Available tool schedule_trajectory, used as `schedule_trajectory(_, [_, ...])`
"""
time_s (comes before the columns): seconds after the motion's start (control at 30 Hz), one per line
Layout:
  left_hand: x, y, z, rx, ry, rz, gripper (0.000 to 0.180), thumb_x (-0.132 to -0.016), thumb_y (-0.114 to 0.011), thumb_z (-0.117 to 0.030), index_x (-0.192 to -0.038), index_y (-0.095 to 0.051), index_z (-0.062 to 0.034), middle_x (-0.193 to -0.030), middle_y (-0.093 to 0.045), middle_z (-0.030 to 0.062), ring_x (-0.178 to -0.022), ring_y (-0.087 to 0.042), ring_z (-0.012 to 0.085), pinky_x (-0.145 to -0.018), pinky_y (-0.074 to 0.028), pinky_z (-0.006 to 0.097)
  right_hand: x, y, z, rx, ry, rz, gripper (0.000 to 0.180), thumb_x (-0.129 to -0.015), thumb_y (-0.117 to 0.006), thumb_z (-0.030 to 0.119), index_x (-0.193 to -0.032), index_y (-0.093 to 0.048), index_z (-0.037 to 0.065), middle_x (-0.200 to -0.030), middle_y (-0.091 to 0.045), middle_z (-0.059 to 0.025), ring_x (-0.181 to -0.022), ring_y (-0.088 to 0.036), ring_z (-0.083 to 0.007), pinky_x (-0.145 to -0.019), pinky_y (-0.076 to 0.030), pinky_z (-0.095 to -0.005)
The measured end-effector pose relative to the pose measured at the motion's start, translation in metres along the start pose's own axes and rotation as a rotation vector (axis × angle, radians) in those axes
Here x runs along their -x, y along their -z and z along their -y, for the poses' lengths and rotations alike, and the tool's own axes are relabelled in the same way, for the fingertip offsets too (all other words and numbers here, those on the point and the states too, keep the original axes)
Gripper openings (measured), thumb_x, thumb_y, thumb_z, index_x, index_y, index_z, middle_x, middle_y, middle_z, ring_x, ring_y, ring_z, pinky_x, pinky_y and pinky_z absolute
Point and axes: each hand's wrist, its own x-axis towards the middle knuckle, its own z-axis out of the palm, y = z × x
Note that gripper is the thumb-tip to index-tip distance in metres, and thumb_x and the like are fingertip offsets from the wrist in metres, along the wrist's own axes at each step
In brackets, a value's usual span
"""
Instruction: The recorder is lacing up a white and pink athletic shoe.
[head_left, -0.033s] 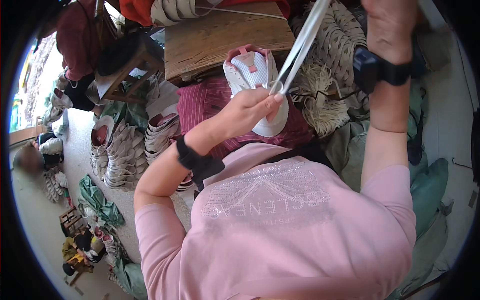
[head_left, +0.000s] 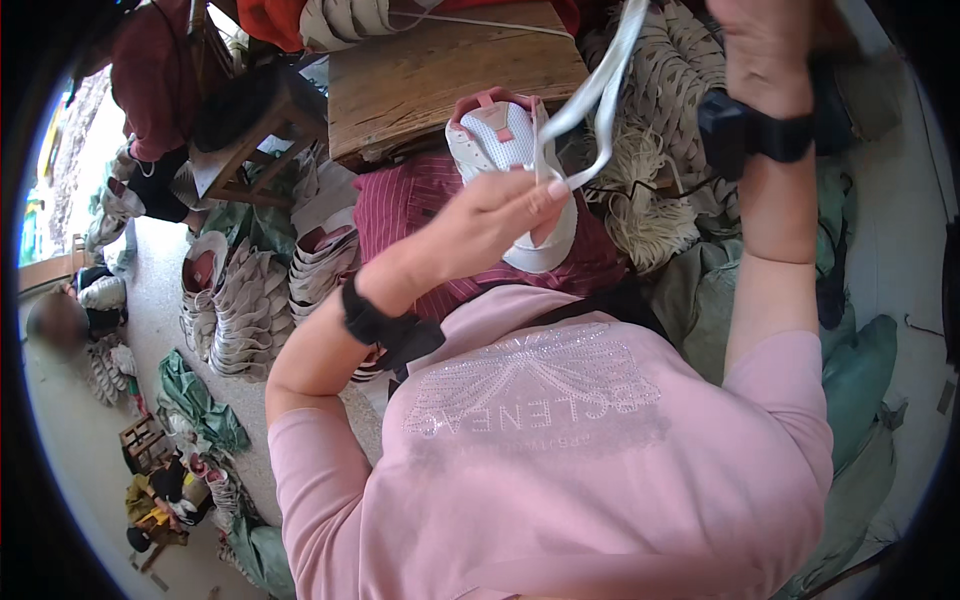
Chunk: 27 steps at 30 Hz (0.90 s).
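A white sneaker upper [head_left: 541, 256] with pink lining lies across the maroon striped cloth on my lap, its toe toward me. My left hand [head_left: 490, 222] is closed over its middle, the thumb pressed near the lace holes. From beside that thumb a white shoelace [head_left: 607, 80] bends in a loose loop and runs up past the top edge of the picture. My right hand [head_left: 765, 48] is raised at the upper right, near the lace. Its fingers lie outside the picture, so their grip is hidden.
Ahead stands a wooden bench [head_left: 440, 75]. Cream laces [head_left: 645, 215] hang in a bundle to its right, beside stacked uppers [head_left: 680, 75]. More nested uppers [head_left: 245, 310] stand on the floor at left, near a wooden stool [head_left: 265, 135]. Green sacks [head_left: 855, 400] lie at my right.
The taut shoelace has slackened into a curved loop. My right hand has shifted slightly left and up. My left hand has moved a little left, staying on the sneaker upper.
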Motion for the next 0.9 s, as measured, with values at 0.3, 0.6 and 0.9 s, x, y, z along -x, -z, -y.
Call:
schedule_trajectory(0.3, [0.000,0.040,0.019,0.053,-0.134,-0.503,0.042,-0.104,-0.041,-0.027,-0.071,-0.048,-0.0035,-0.068,-0.041,-0.0002,-0.063,-0.034,0.0094,-0.058,-0.031,0.025,0.127,0.013,-0.097,0.632,-0.191,0.796,0.017,-0.086,-0.062,0.015,-0.096,-0.063,0.001,-0.080,-0.063,-0.0100,-0.067,-0.059,-0.0183,-0.061,-0.047,-0.0302])
schedule_trajectory(0.6, [0.026,0.040,0.131,-0.037,0.237,-0.716,0.042,-0.102,-0.047,-0.032,-0.074,-0.054,-0.0016,-0.065,-0.046,-0.0009,-0.062,-0.039,0.0083,-0.057,-0.036,0.027,0.207,-0.001,-0.108,0.783,-0.313,0.737,0.012,-0.083,-0.063,0.013,-0.091,-0.058,0.006,-0.075,-0.065,-0.0116,-0.068,-0.065,-0.0294,-0.060,-0.050,-0.0393])
schedule_trajectory(0.9, [0.009,0.047,0.104,0.170,0.119,-0.701,0.042,-0.102,-0.046,-0.036,-0.074,-0.054,-0.0044,-0.063,-0.043,-0.0039,-0.057,-0.035,0.0041,-0.051,-0.029,0.022,0.211,0.014,-0.111,0.793,-0.159,0.812,0.012,-0.080,-0.061,0.009,-0.088,-0.054,0.006,-0.072,-0.063,-0.0128,-0.066,-0.064,-0.0323,-0.058,-0.051,-0.0405])
